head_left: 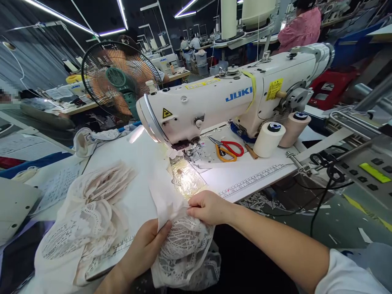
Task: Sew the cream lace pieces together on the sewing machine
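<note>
Presently, both hands work on one cream lace garment piece [185, 241], which hangs over the table edge on the operator's side of the JUKI sewing machine [214, 98]. Left hand [147, 241]: thumb on top, holding the left margin of the plain fabric beside the lace. Right hand [208, 207]: thumb and forefinger closed in a narrow pinch on the upper edge, where plain fabric meets lace. Plain fabric runs from the hands up toward the machine's needle area [191, 150]; whether any of it sits beneath the presser foot, cannot tell. Step in hand, as judged: arranging the edge ahead of the machine. Next move seems to call for a flat, unpuckered edge, lined up with the needle, both grips light so the lace does not stretch. Also noted: a heap of similar lace pieces [92, 220] left of the machine; orange-and-red-handled scissors [219, 150] and a white thread cone [269, 141] beneath its arm, clear of the hands.
</note>
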Available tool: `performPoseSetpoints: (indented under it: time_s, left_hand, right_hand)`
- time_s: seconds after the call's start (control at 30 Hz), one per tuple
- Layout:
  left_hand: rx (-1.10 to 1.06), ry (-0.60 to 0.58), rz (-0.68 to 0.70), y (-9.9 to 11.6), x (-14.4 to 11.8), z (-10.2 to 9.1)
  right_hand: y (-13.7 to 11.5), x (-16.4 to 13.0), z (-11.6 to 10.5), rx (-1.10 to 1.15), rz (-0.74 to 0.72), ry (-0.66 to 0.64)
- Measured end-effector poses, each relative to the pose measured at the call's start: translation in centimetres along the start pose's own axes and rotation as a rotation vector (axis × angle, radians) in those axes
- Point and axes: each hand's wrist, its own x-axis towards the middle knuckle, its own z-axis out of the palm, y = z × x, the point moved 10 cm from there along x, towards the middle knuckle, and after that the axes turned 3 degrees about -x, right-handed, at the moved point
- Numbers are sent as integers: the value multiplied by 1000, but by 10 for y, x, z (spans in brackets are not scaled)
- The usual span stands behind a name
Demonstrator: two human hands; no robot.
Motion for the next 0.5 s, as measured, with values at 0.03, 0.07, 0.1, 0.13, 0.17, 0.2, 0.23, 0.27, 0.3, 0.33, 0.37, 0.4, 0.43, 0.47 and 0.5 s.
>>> performPoseSetpoints:
  time_s: [0.03, 0.07, 0.1, 0.13, 0.17, 0.2, 0.23, 0.27, 0.3, 0.33, 0.37, 0.4, 0.43, 0.47, 0.5]
  left_hand:
    - [73, -73, 26, 3, 0, 6]
    - [125, -121, 46, 4, 0, 11]
    - [145, -137, 59, 3, 0, 12]
    - [154, -148, 67, 2, 1, 13]
    - [157, -155, 75, 0, 1, 15]
    - [154, -159, 84, -2, 2, 16]
    - [144, -165, 91, -3, 3, 17]
    - [132, -167, 93, -4, 4, 18]
    - [120, -163, 90, -4, 4, 19]
    - [109, -161, 83, -4, 5, 20]
    - [101, -161, 76, -3, 5, 21]
    - [96, -156, 74, -1, 5, 21]
    - [94, -148, 75, 1, 5, 21]
    - [91, -137, 79, 3, 4, 21]
    - [89, -121, 85, 5, 4, 20]
  right_hand:
    - [-2, 0, 0, -23, -16, -2]
    - [-4, 1, 0, -44, -32, -3]
    - [-5, 1, 0, -59, -43, -4]
    - [-5, 1, 1, -63, -49, -11]
    - [-5, 1, 2, -60, -49, -23]
    - [-5, 0, 3, -55, -48, -33]
    - [-5, 0, 3, -53, -49, -37]
    - [-4, 0, 3, -55, -51, -36]
    - [-4, 0, 3, -60, -52, -30]
    - [-4, 1, 3, -69, -54, -22]
    - [-4, 1, 3, -79, -52, -12]
    - [-4, 2, 3, -86, -46, -2]
    - [-4, 2, 4, -97, -39, 9]
    - [-4, 3, 4, -113, -31, 23]
    - [-5, 3, 3, -130, -23, 39]
